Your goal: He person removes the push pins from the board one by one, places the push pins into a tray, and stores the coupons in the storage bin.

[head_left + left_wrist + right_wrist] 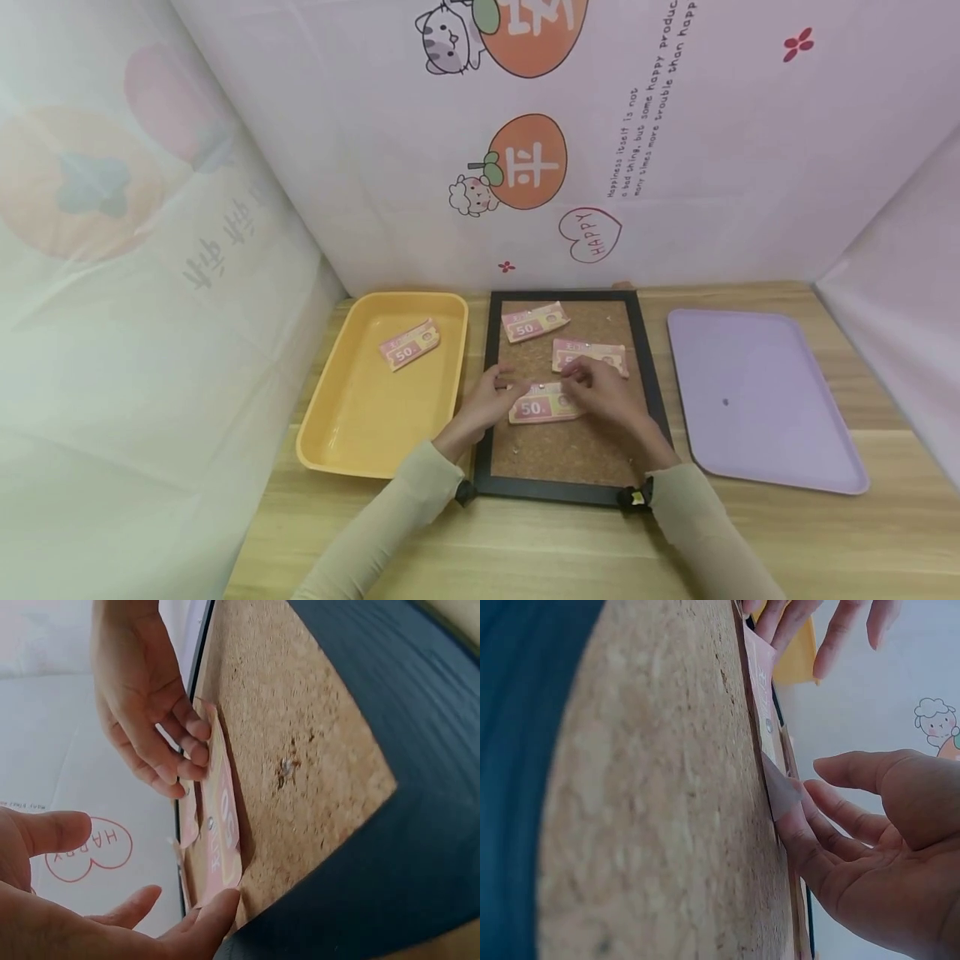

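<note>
A pink and yellow paper coupon marked 50 lies across the middle of a black-framed cork board, a small pin at its top edge. My left hand touches the coupon's left end with its fingertips, thumb held apart. At the right end, the fingers of my right hand rest against the paper. That corner lifts off the cork in the right wrist view, and the thumb stands away from it. Two similar coupons are on the board above, one upper left and one partly behind my right hand.
Left of the board stands a yellow tray with another coupon in it. A purple tray with a small dark speck lies to the right. A clear pin sits in the lower cork. Printed cloth hangs behind.
</note>
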Tool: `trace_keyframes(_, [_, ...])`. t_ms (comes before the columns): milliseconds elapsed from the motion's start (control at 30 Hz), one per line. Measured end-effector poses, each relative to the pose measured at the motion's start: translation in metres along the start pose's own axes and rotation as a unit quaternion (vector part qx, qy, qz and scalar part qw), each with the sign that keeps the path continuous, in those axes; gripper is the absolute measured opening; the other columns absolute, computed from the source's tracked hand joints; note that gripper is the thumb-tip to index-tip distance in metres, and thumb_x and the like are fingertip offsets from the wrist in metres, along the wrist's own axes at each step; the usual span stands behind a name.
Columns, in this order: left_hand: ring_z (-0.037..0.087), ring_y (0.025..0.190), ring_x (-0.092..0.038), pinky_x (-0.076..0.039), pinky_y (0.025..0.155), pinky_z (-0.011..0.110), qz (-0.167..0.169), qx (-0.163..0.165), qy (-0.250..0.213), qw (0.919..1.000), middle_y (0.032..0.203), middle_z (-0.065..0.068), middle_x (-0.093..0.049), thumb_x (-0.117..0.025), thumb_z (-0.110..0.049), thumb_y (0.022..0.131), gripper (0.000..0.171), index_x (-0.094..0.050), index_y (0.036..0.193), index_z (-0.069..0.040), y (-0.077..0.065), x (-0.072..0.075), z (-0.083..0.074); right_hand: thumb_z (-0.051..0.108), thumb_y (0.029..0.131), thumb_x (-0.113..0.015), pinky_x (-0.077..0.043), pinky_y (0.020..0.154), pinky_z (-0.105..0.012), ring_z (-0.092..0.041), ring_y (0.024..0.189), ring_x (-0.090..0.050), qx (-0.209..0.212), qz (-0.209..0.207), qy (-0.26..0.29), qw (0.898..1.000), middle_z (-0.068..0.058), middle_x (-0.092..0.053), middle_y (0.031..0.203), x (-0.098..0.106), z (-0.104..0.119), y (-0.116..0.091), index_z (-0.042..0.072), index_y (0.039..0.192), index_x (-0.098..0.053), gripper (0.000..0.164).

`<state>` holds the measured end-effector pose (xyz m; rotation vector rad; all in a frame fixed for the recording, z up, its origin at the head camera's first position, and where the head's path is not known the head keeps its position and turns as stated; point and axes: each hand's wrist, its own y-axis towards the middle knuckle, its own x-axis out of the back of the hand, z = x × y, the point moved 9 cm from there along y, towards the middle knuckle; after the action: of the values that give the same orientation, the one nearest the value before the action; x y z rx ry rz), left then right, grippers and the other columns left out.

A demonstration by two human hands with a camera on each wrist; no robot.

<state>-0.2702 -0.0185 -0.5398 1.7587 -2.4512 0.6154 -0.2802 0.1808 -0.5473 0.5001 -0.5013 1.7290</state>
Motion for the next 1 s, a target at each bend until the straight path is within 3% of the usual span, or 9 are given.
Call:
trace_keyframes(167, [0.038,0.125,-0.062,-0.056,0.099,0.046,-0.003,-0.002,-0.013,0.9999,0.141,0.025,-0.060,-0.065,-0.032,0.102,0.057,-0.051,0.147,0.001,0.001,-0.003,0.003,0.018,0.103,-0.065,-0.057,0.075,-0.031,-0.022,0.093,-0.070,-0.006,0.010,-0.005,1.000,-0.014,-0.074,0.106,-0.005,0.004,0.002,0.003,0.121,-0.067,0.023])
trace_keyframes(467, [0.035,0.127,-0.061,-0.055,0.102,0.047,0.000,-0.002,-0.014,0.9999,0.145,0.026,-0.056,-0.066,-0.032,0.101,0.061,-0.049,0.149,0.001,0.000,-0.006,0.009,0.019,0.103,-0.065,-0.060,0.084,-0.038,-0.023,0.099,-0.070,-0.005,0.028,-0.030,0.999,-0.012,-0.074,0.109,-0.014,0.006,0.003,0.004,0.123,-0.068,0.026])
trace_keyframes(800, [0.040,0.130,-0.058,-0.056,0.103,0.046,-0.001,-0.017,-0.004,0.9999,0.147,0.027,-0.055,-0.064,-0.012,0.099,0.056,-0.047,0.151,0.005,0.001,-0.006,0.005,0.019,0.102,-0.066,-0.055,0.076,-0.030,-0.021,0.093,-0.067,-0.006,0.030,-0.039,0.999,-0.012,-0.072,0.107,-0.017,0.011,0.010,0.003,0.123,-0.069,0.026])
trace_keyframes(1000, [0.040,0.136,-0.054,-0.049,0.112,0.054,-0.001,-0.030,0.020,0.9994,0.148,0.025,-0.055,-0.063,-0.006,0.097,0.055,-0.049,0.150,0.002,0.003,-0.009,0.008,0.018,0.101,-0.068,-0.052,0.070,-0.027,-0.018,0.086,-0.066,-0.008,0.026,-0.050,0.998,-0.010,-0.073,0.102,-0.020,0.012,0.012,0.005,0.118,-0.071,0.022])
